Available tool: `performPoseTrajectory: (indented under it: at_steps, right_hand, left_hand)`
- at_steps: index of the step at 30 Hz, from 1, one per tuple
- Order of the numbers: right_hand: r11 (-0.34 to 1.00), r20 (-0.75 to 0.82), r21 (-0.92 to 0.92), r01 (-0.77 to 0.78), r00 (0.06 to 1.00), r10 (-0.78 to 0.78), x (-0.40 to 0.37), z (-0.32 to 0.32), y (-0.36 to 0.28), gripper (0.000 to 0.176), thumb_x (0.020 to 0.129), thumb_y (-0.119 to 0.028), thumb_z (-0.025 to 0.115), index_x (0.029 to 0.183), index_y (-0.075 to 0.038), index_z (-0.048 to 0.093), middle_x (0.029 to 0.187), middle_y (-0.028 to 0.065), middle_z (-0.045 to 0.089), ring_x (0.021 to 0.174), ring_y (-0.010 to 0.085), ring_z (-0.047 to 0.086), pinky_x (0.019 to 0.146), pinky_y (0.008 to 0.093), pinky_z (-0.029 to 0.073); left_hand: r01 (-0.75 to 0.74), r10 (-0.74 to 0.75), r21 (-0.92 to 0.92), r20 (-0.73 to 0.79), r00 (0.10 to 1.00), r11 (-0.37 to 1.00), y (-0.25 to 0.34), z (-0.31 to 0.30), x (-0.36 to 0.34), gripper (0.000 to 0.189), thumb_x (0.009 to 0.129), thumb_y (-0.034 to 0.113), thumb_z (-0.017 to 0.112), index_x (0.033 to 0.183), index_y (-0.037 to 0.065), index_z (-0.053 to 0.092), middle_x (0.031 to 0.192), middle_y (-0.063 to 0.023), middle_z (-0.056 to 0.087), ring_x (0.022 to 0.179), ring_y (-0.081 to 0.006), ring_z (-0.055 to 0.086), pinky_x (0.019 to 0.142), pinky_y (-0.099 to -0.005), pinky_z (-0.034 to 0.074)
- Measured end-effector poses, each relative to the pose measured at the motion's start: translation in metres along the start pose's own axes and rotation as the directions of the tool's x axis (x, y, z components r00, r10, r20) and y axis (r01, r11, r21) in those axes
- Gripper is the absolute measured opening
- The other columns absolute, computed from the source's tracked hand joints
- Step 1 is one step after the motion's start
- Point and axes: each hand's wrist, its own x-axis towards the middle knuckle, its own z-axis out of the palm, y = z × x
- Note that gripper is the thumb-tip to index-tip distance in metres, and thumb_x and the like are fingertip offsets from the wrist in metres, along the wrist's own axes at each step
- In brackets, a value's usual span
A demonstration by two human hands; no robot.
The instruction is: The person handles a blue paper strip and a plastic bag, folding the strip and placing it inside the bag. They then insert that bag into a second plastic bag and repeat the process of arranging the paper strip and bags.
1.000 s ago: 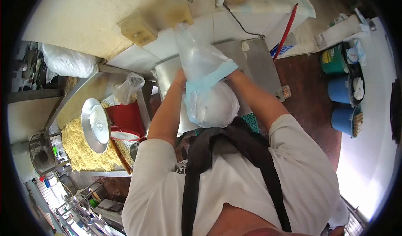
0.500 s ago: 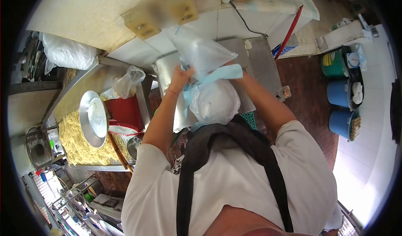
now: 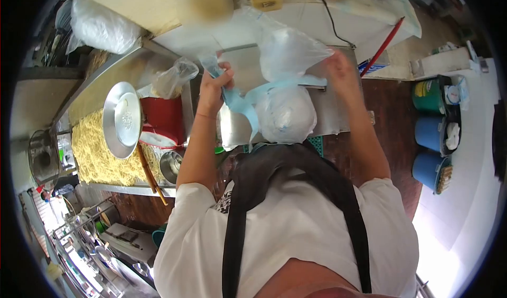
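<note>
My left hand (image 3: pixel 215 89) is closed around a light-blue plastic strip (image 3: pixel 240 103), which sticks up past the fingers and hangs below them. Another stretch of the same blue plastic runs across the top of a round, whitish plastic-wrapped bundle (image 3: pixel 287 115) close to my apron. Beyond the bundle, a clear plastic bag (image 3: pixel 290 52) stands puffed out, its right corner drawn to a point. Right at that corner is my right hand (image 3: pixel 343 71), its fingers smeared by motion. Under these things is a metal work surface (image 3: pixel 332 113).
At left, a metal tray of yellow noodles (image 3: pixel 100 160) holds a round metal plate (image 3: pixel 122 119), a red container (image 3: pixel 161 115) and wooden sticks (image 3: pixel 149 174). A clear bag (image 3: pixel 174 78) hangs beside it. Blue buckets (image 3: pixel 428 158) line the right wall; a red pole (image 3: pixel 385 44) leans nearby.
My hands have moved apart, the left lifting the blue strip leftward, the right going out to the right. The clear bag has shifted up and right. The view has moved slightly.
</note>
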Motion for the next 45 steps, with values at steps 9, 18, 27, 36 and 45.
performPoseTrajectory:
  at_steps: [9, 18, 27, 36, 45]
  right_hand:
    - [0.868, 0.17, 0.052, 0.494, 0.852, -0.495, -0.048, 0.05, -0.232, 0.038, 0.084, -0.018, 0.075, 0.118, -0.007, 0.061, 0.095, 0.0088, 0.061, 0.087, 0.0242, 0.062, 0.081, 0.0356, 0.05]
    - [0.882, 0.159, -0.033, 0.471, 0.873, -0.461, -0.056, 0.076, -0.243, 0.025, 0.083, -0.022, 0.075, 0.095, -0.003, 0.064, 0.089, 0.0077, 0.063, 0.077, 0.0241, 0.063, 0.067, 0.0349, 0.05]
    - [0.942, 0.68, 0.21, -0.261, 0.732, 0.051, -0.089, 0.044, -0.256, 0.017, 0.093, -0.017, 0.065, 0.086, -0.001, 0.061, 0.068, 0.003, 0.064, 0.062, 0.0091, 0.061, 0.061, 0.0252, 0.046]
    - [0.933, 0.394, 0.326, 0.149, 0.876, -0.278, -0.095, 0.055, -0.279, 0.063, 0.087, -0.041, 0.075, 0.129, 0.002, 0.055, 0.098, 0.0114, 0.065, 0.086, 0.0169, 0.064, 0.08, 0.031, 0.051]
    - [0.943, 0.238, 0.272, 0.192, 0.936, -0.259, -0.085, 0.084, -0.275, 0.033, 0.086, -0.008, 0.073, 0.114, -0.003, 0.059, 0.075, 0.0057, 0.063, 0.066, 0.0122, 0.061, 0.063, 0.0277, 0.05]
  left_hand:
    - [-0.215, 0.268, -0.231, 0.229, 0.936, 0.949, 0.093, 0.083, -0.065, 0.071, 0.087, 0.029, 0.074, 0.143, 0.001, 0.04, 0.115, -0.0072, 0.054, 0.096, -0.0169, 0.054, 0.085, -0.0331, 0.048]
    - [-0.193, 0.223, -0.128, 0.297, 0.928, 0.973, 0.102, 0.081, -0.101, 0.047, 0.096, 0.019, 0.064, 0.136, -0.002, 0.05, 0.118, -0.0085, 0.061, 0.107, -0.0194, 0.061, 0.095, -0.0362, 0.049]
    - [-0.532, 0.546, 0.211, -0.01, 0.837, 0.82, 0.1, 0.051, -0.096, 0.025, 0.092, -0.005, 0.053, 0.115, -0.002, 0.061, 0.104, -0.0099, 0.071, 0.096, -0.016, 0.066, 0.086, -0.0298, 0.052]
    - [-0.863, 0.839, 0.192, 0.213, 0.501, 0.467, 0.105, 0.069, -0.093, 0.016, 0.084, 0.001, 0.065, 0.098, 0.004, 0.061, 0.112, -0.0167, 0.065, 0.099, -0.0233, 0.062, 0.088, -0.0352, 0.05]
    - [-0.714, 0.703, 0.018, 0.155, 0.694, 0.7, 0.108, 0.075, -0.102, 0.013, 0.084, 0.004, 0.064, 0.096, 0.002, 0.066, 0.112, -0.0148, 0.065, 0.099, -0.0218, 0.062, 0.088, -0.033, 0.049]
